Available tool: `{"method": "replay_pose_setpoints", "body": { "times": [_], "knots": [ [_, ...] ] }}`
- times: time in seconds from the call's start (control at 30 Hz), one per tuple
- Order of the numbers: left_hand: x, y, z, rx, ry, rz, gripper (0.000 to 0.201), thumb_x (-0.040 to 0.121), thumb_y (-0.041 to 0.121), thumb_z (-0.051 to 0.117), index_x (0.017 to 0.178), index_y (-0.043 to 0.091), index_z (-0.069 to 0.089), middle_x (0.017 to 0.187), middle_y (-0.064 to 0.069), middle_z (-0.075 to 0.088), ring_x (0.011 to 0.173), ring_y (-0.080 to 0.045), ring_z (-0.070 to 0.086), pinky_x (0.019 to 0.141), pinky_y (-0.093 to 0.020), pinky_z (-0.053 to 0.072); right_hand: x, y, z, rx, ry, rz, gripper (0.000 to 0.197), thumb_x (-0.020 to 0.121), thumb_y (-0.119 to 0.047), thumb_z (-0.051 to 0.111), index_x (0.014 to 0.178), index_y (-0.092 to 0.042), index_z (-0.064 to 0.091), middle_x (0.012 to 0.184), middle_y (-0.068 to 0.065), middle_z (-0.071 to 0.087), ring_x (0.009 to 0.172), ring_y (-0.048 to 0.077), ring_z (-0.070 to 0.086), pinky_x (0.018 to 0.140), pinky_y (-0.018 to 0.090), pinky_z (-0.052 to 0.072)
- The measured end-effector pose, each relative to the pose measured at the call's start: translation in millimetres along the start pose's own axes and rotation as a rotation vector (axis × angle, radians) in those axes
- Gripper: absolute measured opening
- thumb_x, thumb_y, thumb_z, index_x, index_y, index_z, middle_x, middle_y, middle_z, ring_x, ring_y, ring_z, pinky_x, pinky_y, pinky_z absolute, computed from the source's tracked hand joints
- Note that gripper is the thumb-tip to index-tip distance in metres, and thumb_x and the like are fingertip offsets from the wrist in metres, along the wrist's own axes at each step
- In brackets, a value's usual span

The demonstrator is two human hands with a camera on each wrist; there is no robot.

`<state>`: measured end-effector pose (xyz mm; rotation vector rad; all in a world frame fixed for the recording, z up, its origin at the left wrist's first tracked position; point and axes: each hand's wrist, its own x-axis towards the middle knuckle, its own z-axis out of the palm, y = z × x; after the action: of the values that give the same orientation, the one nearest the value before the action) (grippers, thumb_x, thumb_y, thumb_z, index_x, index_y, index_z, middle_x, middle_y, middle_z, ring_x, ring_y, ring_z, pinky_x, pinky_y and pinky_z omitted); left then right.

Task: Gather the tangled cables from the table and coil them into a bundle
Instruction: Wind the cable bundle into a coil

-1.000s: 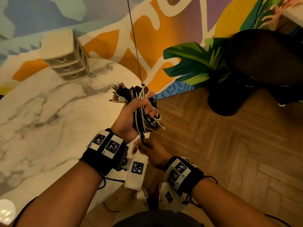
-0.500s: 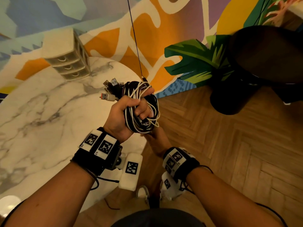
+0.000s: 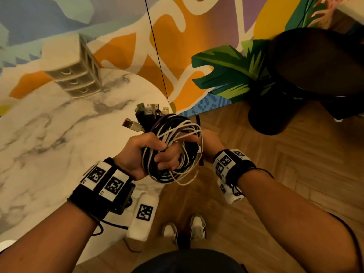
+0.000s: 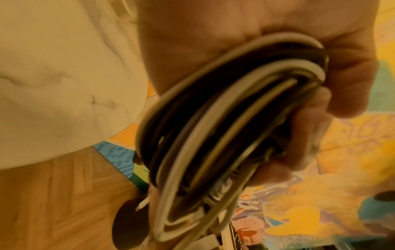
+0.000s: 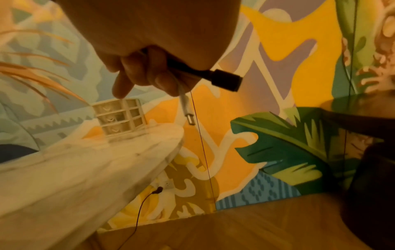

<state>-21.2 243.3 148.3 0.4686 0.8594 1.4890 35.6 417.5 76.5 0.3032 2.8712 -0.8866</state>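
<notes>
Cable bundle (image 3: 173,148) is off the table, held in the air past the table's edge, over the wood floor (image 3: 275,174). Black, white and a few purple strands are coiled into one loop, with a cluster of USB plugs (image 3: 149,113) sticking up out of its top.

Left hand (image 3: 141,154) grips it – fingers curled through the loop and wrapped round the strands, thumb across the top. The left wrist view shows the same: coil (image 4: 213,135) packed in the fist, blurry.

Right hand (image 3: 210,142) sits just behind the coil on its right side and is mostly hidden from the head view. Its wrist view shows the fingers (image 5: 149,72) curled round two cable ends – a black connector (image 5: 224,79) poking out sideways and a white plug (image 5: 188,108) hanging down.

Marble table (image 3: 49,134) is to the left, with a small beige drawer unit (image 3: 72,75) at its far edge. Painted mural wall (image 3: 197,36) lies behind. A thin black cord (image 3: 157,56) runs along the wall. Dark round stool (image 3: 315,62) stands on the right. White shoes (image 3: 185,227) are below.
</notes>
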Motion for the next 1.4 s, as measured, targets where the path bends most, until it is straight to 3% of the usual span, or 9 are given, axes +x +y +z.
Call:
{"method": "replay_pose_setpoints", "body": {
  "times": [0.1,0.27,0.37,0.6,0.77,0.93,1.07,1.23,1.4],
  "knots": [
    [-0.6,-3.7,-0.2,0.061,0.042,-0.043,0.067,0.070,0.019,0.061,0.128,-0.011,0.044,0.050,-0.004,0.028,0.045,-0.016,0.031,0.056,-0.039,0.018,9.7,4.1,-3.3,-0.052,-0.045,0.044,0.024,0.093,-0.012,0.049,0.069,-0.013,0.051,0.075,0.007,0.059,0.070,0.025,0.056,0.064,0.032,0.042],
    [-2.5,-7.7,-9.9,0.212,0.294,0.034,0.065,0.066,0.015,0.057,0.124,-0.014,0.048,0.048,-0.004,0.032,0.043,-0.018,0.031,0.050,-0.026,0.031,9.3,8.7,-18.1,0.084,-0.228,0.065,0.034,0.088,-0.020,0.063,0.056,-0.028,0.058,0.063,-0.005,0.058,0.060,0.011,0.053,0.059,0.025,0.041],
    [-2.2,-11.3,-12.5,0.335,0.404,0.090,0.049,0.065,0.017,0.059,0.092,-0.023,0.051,0.047,-0.003,0.035,0.042,-0.018,0.035,0.051,-0.026,0.035,-0.4,0.3,-30.1,0.282,-0.321,0.136,0.035,0.093,-0.026,0.056,0.059,-0.019,0.059,0.054,-0.004,0.050,0.042,0.005,0.040,0.042,0.017,0.033],
    [9.5,-15.4,-5.9,0.553,0.575,0.160,0.034,0.058,0.027,0.060,0.060,-0.005,0.048,0.050,-0.008,0.038,0.045,-0.017,0.039,0.048,-0.024,0.037,-19.0,-30.6,-13.0,0.982,-0.108,0.276,0.042,0.104,-0.026,0.027,0.080,-0.011,0.059,0.065,0.003,0.053,0.053,0.014,0.049,0.053,0.028,0.047],
    [11.5,-12.5,-13.1,0.391,0.552,0.177,0.044,0.070,0.012,0.059,0.112,-0.002,0.060,0.048,-0.002,0.040,0.044,-0.014,0.040,0.050,-0.025,0.040,-18.8,-34.3,2.7,1.146,-0.121,0.276,0.039,0.104,-0.027,0.028,0.107,-0.007,0.061,0.086,0.009,0.066,0.069,0.018,0.061,0.061,0.027,0.055],
    [7.7,-9.0,-22.7,0.217,0.449,0.158,0.055,0.066,0.019,0.057,0.115,-0.004,0.060,0.048,-0.003,0.035,0.044,-0.016,0.034,0.049,-0.025,0.034,-19.8,-26.4,0.1,1.139,-0.178,0.162,0.025,0.098,-0.028,0.046,0.101,-0.011,0.064,0.080,0.002,0.067,0.071,0.017,0.059,0.069,0.032,0.051],
    [6.5,-5.0,-20.4,0.075,0.299,0.172,0.072,0.063,0.024,0.062,0.122,-0.015,0.048,0.049,0.000,0.033,0.044,-0.014,0.031,0.050,-0.023,0.037,-13.3,-30.7,13.0,1.108,0.185,0.130,0.030,0.082,-0.020,0.070,0.065,-0.014,0.046,0.053,-0.012,0.049,0.049,0.001,0.045,0.051,0.015,0.039],
    [7.9,-1.6,-18.1,-0.079,0.223,0.179,0.068,0.067,0.023,0.056,0.124,-0.013,0.048,0.048,0.000,0.029,0.044,-0.014,0.025,0.050,-0.023,0.035,-4.0,-36.5,26.1,1.394,0.029,0.066,0.048,0.076,-0.041,0.070,0.109,-0.008,0.059,0.100,0.009,0.067,0.096,0.018,0.065,0.084,0.031,0.053],
    [11.2,-0.9,-21.5,-0.118,0.363,0.143,0.058,0.076,0.020,0.053,0.125,-0.010,0.050,0.052,0.000,0.036,0.050,-0.013,0.037,0.055,-0.022,0.041,-1.4,-37.7,33.5,1.428,0.105,0.207,0.032,0.088,-0.033,0.061,0.105,-0.007,0.064,0.092,0.012,0.069,0.089,0.025,0.066,0.084,0.039,0.054]
  ]
}}
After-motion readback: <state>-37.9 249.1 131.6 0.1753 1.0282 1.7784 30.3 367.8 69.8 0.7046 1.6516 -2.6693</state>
